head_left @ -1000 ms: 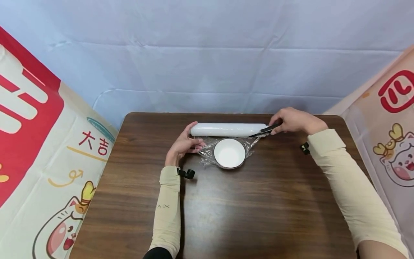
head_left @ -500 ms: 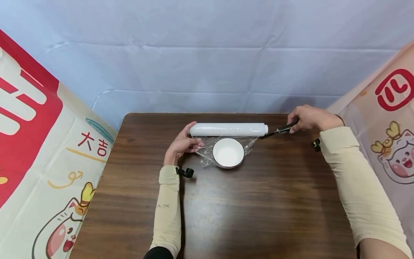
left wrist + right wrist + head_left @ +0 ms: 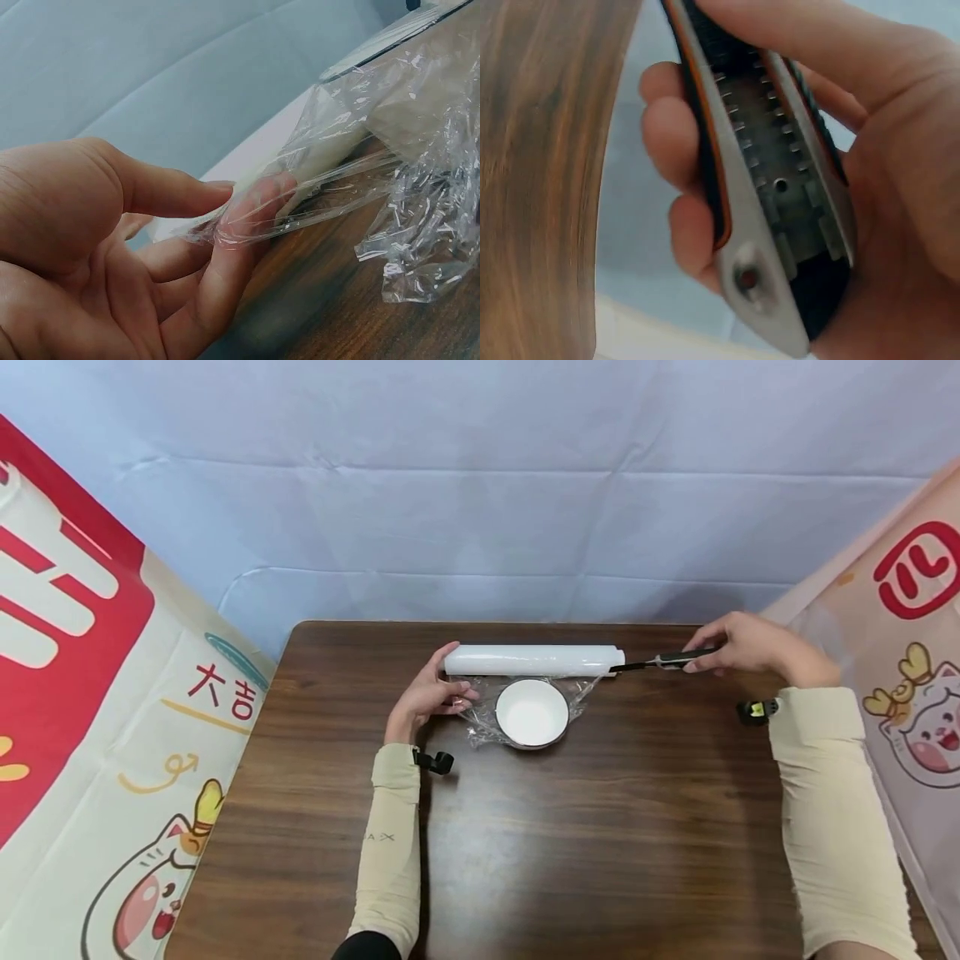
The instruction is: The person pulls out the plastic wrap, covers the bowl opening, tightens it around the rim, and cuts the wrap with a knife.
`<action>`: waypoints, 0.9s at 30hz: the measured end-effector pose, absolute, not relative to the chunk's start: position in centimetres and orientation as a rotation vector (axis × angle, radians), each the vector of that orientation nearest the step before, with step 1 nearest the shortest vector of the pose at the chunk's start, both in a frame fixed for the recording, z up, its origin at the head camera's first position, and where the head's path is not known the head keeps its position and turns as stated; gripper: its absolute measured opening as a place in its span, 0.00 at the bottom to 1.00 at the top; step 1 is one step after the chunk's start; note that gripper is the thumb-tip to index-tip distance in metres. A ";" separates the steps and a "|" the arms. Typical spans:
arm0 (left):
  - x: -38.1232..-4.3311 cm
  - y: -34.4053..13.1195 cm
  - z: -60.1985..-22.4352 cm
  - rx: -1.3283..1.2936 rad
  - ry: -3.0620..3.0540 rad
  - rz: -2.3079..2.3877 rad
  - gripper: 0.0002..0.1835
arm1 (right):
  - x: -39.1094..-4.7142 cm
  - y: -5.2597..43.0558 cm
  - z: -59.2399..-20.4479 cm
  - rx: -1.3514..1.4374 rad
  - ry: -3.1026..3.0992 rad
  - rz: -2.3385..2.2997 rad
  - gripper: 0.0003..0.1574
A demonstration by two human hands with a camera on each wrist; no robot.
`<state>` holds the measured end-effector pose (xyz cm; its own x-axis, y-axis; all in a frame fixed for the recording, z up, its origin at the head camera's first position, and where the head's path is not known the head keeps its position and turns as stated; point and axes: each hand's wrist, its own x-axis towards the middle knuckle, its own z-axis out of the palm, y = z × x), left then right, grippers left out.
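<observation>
My left hand (image 3: 423, 695) is at the left end of a white roll of cling film (image 3: 534, 660) lying across the back of the table. In the left wrist view, thumb and fingers pinch the clear film (image 3: 337, 142), which stretches away in creases. A white bowl with a dark rim (image 3: 532, 713) stands in front of the roll, with film spread over and around it. My right hand (image 3: 761, 649) grips a utility knife (image 3: 678, 657), its dark blade pointing left to the roll's right end. The knife's grey and black handle (image 3: 735, 195) fills the right wrist view.
The brown wooden table (image 3: 570, 860) ends just behind the roll. A pale cloth backdrop (image 3: 480, 527) hangs behind it, with printed cloths (image 3: 157, 693) at the left and right sides.
My right hand has drawn the utility knife to the right, from in front of the roll to just past its right end. The left hand, roll and bowl stay in place.
</observation>
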<state>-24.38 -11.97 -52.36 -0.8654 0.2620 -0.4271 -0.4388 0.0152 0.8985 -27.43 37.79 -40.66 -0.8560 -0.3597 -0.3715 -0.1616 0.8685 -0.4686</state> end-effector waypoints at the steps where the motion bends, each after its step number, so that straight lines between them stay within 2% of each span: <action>1: -24.4 -11.9 -52.4 -0.178 1.820 1.897 0.47 | -27.1 38.0 -40.7 -0.359 2.584 -0.609 0.20; 7: -24.3 -11.9 -52.6 -0.164 1.882 1.858 0.46 | -25.6 38.2 -41.8 -0.357 2.669 -0.670 0.23; 12: -24.3 -11.9 -52.6 -0.155 1.902 1.844 0.45 | -26.2 37.3 -42.9 -0.448 2.723 -0.612 0.20; 16: -24.2 -11.8 -52.6 -0.157 1.894 1.830 0.44 | -26.4 37.9 -42.5 -0.479 2.716 -0.441 0.17; 20: -24.2 -11.9 -52.6 -0.148 1.887 1.828 0.45 | -26.0 38.1 -41.5 -0.407 2.714 -0.473 0.19; 24: -24.2 -12.0 -52.7 -0.154 1.897 1.840 0.45 | -26.1 36.8 -41.0 -0.405 2.729 -0.594 0.23; 27: -24.2 -12.1 -52.7 -0.166 1.889 1.852 0.46 | -26.7 35.7 -41.3 -0.490 2.720 -0.540 0.21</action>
<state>-24.15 -12.12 -52.72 -0.8744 0.2451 -0.4186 -0.4136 0.0743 0.9074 -26.67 35.70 -41.29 -0.8886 -0.3887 -0.2436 -0.2662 0.8694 -0.4162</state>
